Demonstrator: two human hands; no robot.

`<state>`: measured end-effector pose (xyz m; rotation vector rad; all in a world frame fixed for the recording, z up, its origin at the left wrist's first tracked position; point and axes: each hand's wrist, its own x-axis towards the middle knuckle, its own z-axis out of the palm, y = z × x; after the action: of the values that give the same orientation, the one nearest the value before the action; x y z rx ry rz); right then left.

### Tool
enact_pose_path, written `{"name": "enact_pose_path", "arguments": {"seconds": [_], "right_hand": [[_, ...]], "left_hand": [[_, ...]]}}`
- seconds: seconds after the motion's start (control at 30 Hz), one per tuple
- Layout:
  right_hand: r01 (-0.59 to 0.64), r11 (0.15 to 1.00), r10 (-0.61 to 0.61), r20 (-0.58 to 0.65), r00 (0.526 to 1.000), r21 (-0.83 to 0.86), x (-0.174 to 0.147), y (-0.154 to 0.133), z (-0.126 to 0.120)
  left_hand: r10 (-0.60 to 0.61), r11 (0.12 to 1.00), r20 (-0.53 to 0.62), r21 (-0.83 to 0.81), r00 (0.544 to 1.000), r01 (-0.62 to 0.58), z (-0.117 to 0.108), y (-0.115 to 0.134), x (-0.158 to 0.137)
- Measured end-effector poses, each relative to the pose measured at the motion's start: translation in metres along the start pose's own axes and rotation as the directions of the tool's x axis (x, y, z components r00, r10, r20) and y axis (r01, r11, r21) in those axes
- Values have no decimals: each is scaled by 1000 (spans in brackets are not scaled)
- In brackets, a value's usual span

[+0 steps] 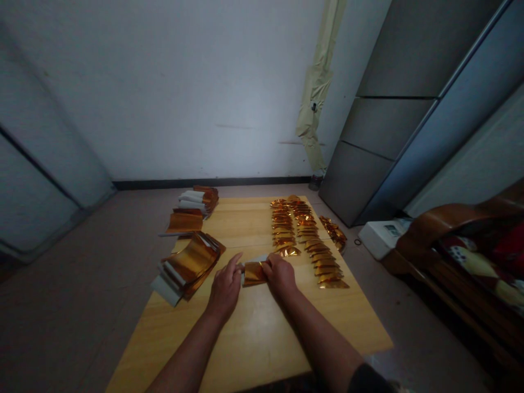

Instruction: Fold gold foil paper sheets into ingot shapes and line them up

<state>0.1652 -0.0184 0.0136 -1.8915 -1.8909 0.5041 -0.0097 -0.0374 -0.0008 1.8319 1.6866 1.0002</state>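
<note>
A small sheet of gold foil paper (254,273) with pale edges lies between my hands, low over the wooden table. My left hand (226,286) has its fingertips at the sheet's left edge, pinching it. At the right edge, the closed fingers of my right hand (281,274) grip the same sheet and hide that end. Left of my hands rests a fanned stack of gold foil paper (192,259), its pale backing showing in places. To the right stand two rows of folded gold foil pieces (327,267), packed closely one behind another.
More foil paper stacks (198,202) sit at the table's (262,338) far left edge. A heap of shiny folded foil (333,233) lies beyond the right edge. A grey refrigerator (368,120), a white box (380,238) and a wooden seat (454,234) stand to the right.
</note>
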Motion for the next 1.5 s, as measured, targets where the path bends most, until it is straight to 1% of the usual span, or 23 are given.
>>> {"name": "enact_pose_path", "arguments": {"seconds": [0.1,0.17,0.23,0.3,0.37,0.47,0.53,0.67,0.83,0.9,1.03,1.27,1.5], "right_hand": [[31,997,-31,13,999,-72,0,-5,-1],[56,996,-55,5,998,-64,-1,-6,-2],[73,997,-73,-8,997,12,-2,-5,-3],[86,987,-87,1,996,134,-4,-1,-4],[72,968,-77,12,997,241,-5,6,-3],[36,955,-37,-3,999,295,-5,13,1],[29,963,-28,-6,1000,267,-3,14,2],[58,990,-57,-7,998,129,3,5,2],[54,998,-54,-4,999,-22,6,-5,3],[54,997,-54,1,999,-57,6,-7,3],[41,994,-39,13,999,-97,7,-9,3],[19,992,-19,6,1000,-128,9,-7,8],[6,988,-4,14,1000,-152,10,-8,9]], "left_hand": [[22,998,-14,56,1000,-21,2,0,-1],[62,989,-15,135,998,-60,5,-2,-2],[81,980,-19,186,997,-76,9,-5,-3],[62,979,-28,198,998,-55,11,-8,-4],[33,980,-38,196,999,-25,12,-10,-5],[35,979,-35,202,999,-27,11,-10,-5],[50,975,-33,219,998,-42,11,-9,-5],[111,966,-35,237,993,-99,11,-7,-4],[200,952,-104,257,974,-168,12,-8,-4],[222,937,-85,293,971,-188,12,-9,-5],[197,914,0,363,980,-184,12,-7,-6],[210,875,77,430,975,-222,16,-6,-3],[192,875,87,436,978,-210,19,-10,-3]]}}
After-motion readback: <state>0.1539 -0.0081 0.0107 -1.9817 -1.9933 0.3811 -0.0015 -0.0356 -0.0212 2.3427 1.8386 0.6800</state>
